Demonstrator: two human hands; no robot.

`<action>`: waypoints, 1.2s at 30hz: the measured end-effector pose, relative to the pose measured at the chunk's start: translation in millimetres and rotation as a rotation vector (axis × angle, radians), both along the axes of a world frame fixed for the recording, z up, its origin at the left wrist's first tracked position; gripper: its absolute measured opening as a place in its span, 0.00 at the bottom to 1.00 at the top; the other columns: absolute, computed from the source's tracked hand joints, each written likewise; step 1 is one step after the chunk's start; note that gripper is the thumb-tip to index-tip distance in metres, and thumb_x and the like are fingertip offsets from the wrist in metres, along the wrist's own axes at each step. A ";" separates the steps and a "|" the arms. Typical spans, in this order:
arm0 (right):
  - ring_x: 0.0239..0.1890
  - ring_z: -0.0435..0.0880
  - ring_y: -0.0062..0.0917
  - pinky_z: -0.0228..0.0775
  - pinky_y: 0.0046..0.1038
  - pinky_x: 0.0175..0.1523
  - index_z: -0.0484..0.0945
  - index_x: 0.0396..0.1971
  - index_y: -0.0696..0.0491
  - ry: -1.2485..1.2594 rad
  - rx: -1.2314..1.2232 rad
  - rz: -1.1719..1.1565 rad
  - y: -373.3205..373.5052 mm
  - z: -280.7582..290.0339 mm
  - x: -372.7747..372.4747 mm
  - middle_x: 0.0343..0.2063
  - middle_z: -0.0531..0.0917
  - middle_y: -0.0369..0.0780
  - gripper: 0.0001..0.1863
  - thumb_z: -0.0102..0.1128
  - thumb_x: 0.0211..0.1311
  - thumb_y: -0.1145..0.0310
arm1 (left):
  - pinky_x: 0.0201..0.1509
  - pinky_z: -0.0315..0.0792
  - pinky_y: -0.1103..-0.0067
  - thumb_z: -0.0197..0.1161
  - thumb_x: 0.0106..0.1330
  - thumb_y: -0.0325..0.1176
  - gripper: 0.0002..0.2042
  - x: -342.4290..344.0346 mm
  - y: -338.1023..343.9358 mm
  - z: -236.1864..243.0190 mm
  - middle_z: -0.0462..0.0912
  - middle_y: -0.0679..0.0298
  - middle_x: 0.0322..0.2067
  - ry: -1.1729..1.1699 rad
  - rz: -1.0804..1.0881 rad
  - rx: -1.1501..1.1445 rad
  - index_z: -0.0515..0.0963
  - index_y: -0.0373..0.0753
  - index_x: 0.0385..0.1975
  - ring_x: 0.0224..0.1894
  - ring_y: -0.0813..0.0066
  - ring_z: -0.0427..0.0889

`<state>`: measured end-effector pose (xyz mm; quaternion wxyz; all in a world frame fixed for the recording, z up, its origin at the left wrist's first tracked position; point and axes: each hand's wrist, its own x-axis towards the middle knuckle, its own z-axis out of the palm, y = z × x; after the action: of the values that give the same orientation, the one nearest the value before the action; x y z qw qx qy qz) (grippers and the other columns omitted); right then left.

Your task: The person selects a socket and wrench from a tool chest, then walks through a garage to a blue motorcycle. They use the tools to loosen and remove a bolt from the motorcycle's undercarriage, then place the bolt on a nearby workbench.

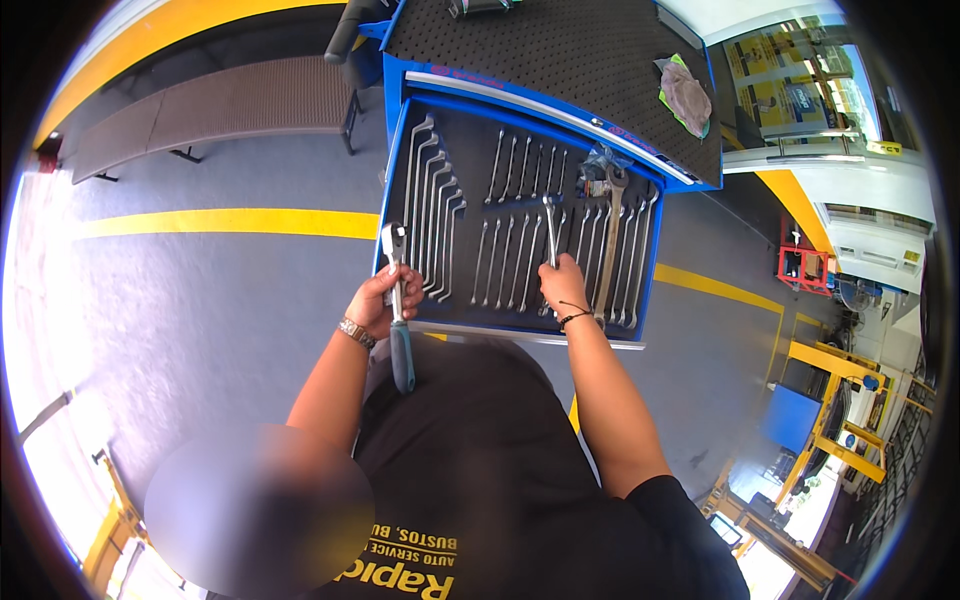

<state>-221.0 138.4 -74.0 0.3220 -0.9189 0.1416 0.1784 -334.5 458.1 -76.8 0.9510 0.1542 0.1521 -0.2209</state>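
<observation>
An open blue tool drawer holds rows of steel wrenches on a dark liner: offset ring wrenches at the left, combination wrenches in the middle and right. My left hand grips a ratchet with a teal handle, its head upward, over the drawer's left edge. My right hand is closed on a slim steel wrench among those in the drawer's middle; whether it is lifted clear of the liner I cannot tell. A large wrench and a small plastic bag lie right of it.
The cart's perforated top carries a grey-green cloth. A long bench stands back left, a red metal frame back right. Yellow equipment stands at lower right. My dark-shirted body is just below the drawer.
</observation>
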 end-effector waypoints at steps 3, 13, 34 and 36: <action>0.19 0.79 0.27 0.69 0.29 0.24 0.71 0.34 0.64 -0.014 -0.058 0.085 -11.2 -7.7 -7.2 0.18 0.77 0.43 0.13 0.54 0.59 0.67 | 0.26 0.66 0.81 0.62 0.63 0.46 0.14 0.9 0.4 -2.0 0.68 0.67 0.28 0.008 -0.004 0.004 0.70 0.43 0.32 0.28 0.77 0.68; 0.13 0.70 0.19 0.60 0.22 0.18 0.71 0.28 0.55 0.168 0.352 -0.215 19.2 33.8 -56.4 0.15 0.72 0.36 0.03 0.50 0.52 0.78 | 0.26 0.66 0.82 0.61 0.63 0.47 0.13 -0.5 1.9 3.7 0.67 0.68 0.28 0.008 -0.008 0.027 0.71 0.44 0.32 0.28 0.78 0.67; 0.17 0.73 0.23 0.64 0.26 0.23 0.76 0.34 0.57 0.016 0.127 -0.014 53.8 0.8 -89.8 0.19 0.76 0.38 0.10 0.61 0.54 0.68 | 0.24 0.66 0.84 0.60 0.64 0.49 0.14 -0.6 0.4 4.7 0.65 0.68 0.28 0.004 0.006 0.035 0.70 0.45 0.31 0.26 0.79 0.64; 0.15 0.71 0.20 0.62 0.25 0.20 0.76 0.35 0.57 -0.014 0.162 -0.045 58.4 6.7 -88.6 0.17 0.75 0.35 0.10 0.62 0.54 0.69 | 0.25 0.66 0.83 0.61 0.64 0.48 0.14 -1.9 1.1 3.6 0.66 0.68 0.28 0.003 0.009 0.017 0.71 0.44 0.31 0.26 0.78 0.65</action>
<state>-309.7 196.8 -67.3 0.4000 -0.8877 0.1452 0.1757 -336.3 459.2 -73.2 0.9504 0.1613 0.1559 -0.2153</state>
